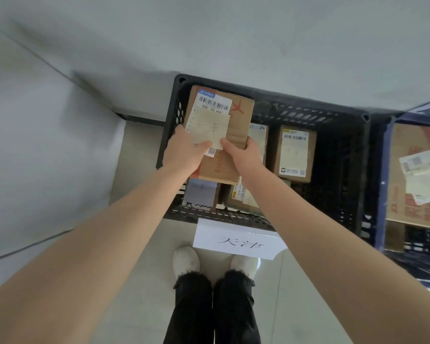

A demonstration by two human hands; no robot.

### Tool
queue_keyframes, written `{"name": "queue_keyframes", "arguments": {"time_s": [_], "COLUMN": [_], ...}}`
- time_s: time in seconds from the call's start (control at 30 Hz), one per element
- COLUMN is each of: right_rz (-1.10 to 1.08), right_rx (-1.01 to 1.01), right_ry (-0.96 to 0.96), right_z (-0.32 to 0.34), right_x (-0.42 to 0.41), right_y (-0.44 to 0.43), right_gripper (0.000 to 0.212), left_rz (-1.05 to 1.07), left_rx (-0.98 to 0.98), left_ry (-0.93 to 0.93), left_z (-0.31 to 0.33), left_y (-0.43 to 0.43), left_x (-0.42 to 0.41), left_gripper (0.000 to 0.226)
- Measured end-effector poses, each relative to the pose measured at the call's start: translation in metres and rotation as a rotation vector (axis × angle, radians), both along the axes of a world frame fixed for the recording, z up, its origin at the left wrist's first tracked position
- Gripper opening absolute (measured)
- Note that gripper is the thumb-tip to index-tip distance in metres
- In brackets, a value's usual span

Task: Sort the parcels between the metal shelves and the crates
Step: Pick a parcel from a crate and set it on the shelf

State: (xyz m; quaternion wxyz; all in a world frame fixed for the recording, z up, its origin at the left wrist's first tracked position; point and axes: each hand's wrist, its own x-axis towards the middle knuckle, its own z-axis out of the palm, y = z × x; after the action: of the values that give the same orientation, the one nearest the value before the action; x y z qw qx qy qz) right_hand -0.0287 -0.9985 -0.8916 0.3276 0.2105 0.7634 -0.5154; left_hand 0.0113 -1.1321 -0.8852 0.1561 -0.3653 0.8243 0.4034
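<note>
Above black crate (308, 115) marked 天津, left hand (184, 151) and right hand (245, 153) grip barcoded parcel (238, 112).

Box (233, 165) overlaps 3 parcels (201, 194) in black crate (333, 125); their labels are mostly covered and unreadable. Fingers of left hand (184, 152) and right hand (246, 155) are largely hidden behind box. Handwriting on slip (209, 130) is too faint to read. Blue crate (385, 170) and its carton (407, 202) are cut off at right edge.
</note>
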Motion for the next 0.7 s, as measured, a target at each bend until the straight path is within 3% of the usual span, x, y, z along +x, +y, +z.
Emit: {"name": "queue_keyframes", "arguments": {"time_s": [0.2, 0.5, 0.7], "right_rz": [0.044, 0.079, 0.063], "right_rx": [0.057, 0.164, 0.072], "right_ry": [0.017, 0.039, -0.022], "right_z": [-0.001, -0.003, 0.010], "right_x": [-0.004, 0.003, 0.001], "right_y": [-0.004, -0.005, 0.000], "right_gripper": [0.054, 0.060, 0.063], "left_rz": [-0.011, 0.074, 0.018], "left_rx": [0.000, -0.084, -0.048], "left_ry": [-0.032, -0.001, -0.053], "left_z": [-0.004, -0.005, 0.008], "left_y": [0.001, 0.014, 0.009], "left_x": [-0.001, 0.004, 0.002], "left_gripper": [0.076, 0.074, 0.080]}}
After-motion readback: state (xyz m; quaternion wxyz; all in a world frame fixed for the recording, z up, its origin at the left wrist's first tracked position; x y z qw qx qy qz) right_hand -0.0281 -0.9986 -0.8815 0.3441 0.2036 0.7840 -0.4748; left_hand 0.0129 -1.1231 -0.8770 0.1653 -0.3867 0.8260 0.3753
